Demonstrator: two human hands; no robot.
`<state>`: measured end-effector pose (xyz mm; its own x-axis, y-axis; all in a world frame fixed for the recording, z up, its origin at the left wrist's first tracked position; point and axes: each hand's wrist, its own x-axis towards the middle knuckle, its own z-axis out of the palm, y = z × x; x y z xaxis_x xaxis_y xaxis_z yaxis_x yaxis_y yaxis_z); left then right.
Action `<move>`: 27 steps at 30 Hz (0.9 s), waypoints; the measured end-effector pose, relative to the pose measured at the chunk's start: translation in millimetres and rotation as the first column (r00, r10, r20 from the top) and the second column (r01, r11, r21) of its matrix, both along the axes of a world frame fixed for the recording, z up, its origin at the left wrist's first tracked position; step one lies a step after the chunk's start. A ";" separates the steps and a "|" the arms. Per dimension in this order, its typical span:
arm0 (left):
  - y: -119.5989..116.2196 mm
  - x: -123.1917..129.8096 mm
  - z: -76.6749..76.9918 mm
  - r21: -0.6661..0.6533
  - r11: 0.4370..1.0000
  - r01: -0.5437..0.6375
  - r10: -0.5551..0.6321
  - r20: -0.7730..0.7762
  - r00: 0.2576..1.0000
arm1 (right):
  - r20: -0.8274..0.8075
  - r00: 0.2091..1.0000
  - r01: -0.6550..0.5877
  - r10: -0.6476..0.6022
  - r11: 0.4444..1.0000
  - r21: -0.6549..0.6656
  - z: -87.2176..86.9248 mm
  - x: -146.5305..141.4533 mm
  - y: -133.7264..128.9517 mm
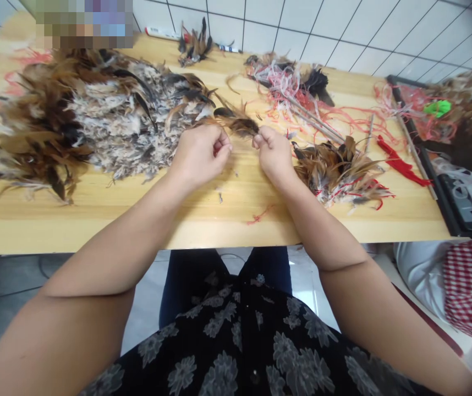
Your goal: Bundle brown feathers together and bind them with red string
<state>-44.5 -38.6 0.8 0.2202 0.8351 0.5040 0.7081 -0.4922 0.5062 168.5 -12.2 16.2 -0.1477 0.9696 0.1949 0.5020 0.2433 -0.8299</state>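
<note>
My right hand (276,154) pinches the dark end of a small bunch of brown feathers (239,122); the tips fan out to the left above the table. Close by on the left, my left hand (203,151) has its fingers curled and the thumb pressed toward them. Whatever lies in that pinch, if anything, is too small to see. Behind the left hand spreads a big heap of feathers (120,121), pale and fluffy in the middle, brown and black around it. A pile of brown feathers with red ties (335,168) lies beside my right wrist.
Pink and white string (277,82) lies tangled at the back with thin sticks (312,118). On the right are a red strip (401,162) and a black-edged tray (446,212) holding feathers and a green piece (437,108). A marker (159,34) rests by the tiled wall (302,27).
</note>
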 end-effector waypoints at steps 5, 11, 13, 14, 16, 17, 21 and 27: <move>-5.6 3.1 1.5 0.023 0.998 0.060 -0.058 -0.074 0.996 | 0.378 0.924 0.038 -0.056 0.998 0.055 6.5 4.7 -4.1; -17.4 6.6 16.0 0.086 0.991 0.104 -0.087 -0.178 0.980 | 0.602 0.798 -0.067 0.009 0.995 0.074 14.8 -0.7 -11.9; -15.9 4.2 20.2 0.080 0.993 0.089 -0.076 -0.159 0.984 | 0.608 0.788 -0.177 0.093 0.981 0.079 15.5 -1.2 -13.8; -13.7 2.0 21.5 0.077 0.993 0.088 -0.077 -0.133 0.988 | 0.613 0.775 -0.251 0.152 0.965 0.079 15.4 -1.1 -15.0; -7.7 -4.2 23.4 0.063 0.994 0.091 -0.087 -0.069 0.994 | 0.606 0.750 -0.377 0.266 0.924 0.061 15.0 -0.7 -17.5; -4.8 -7.9 24.6 0.062 0.994 0.092 -0.089 -0.042 0.995 | 0.581 0.750 -0.417 0.316 0.908 0.045 15.1 -0.5 -18.4; 0.5 -22.0 33.5 0.084 0.995 0.059 -0.059 0.001 0.998 | 0.324 0.846 -0.449 0.423 0.893 0.006 16.2 0.4 -17.0; 2.3 -19.0 33.9 -0.008 0.999 0.053 -0.052 0.083 0.995 | -0.233 0.946 -0.247 0.227 0.967 -0.061 7.3 -4.6 -9.6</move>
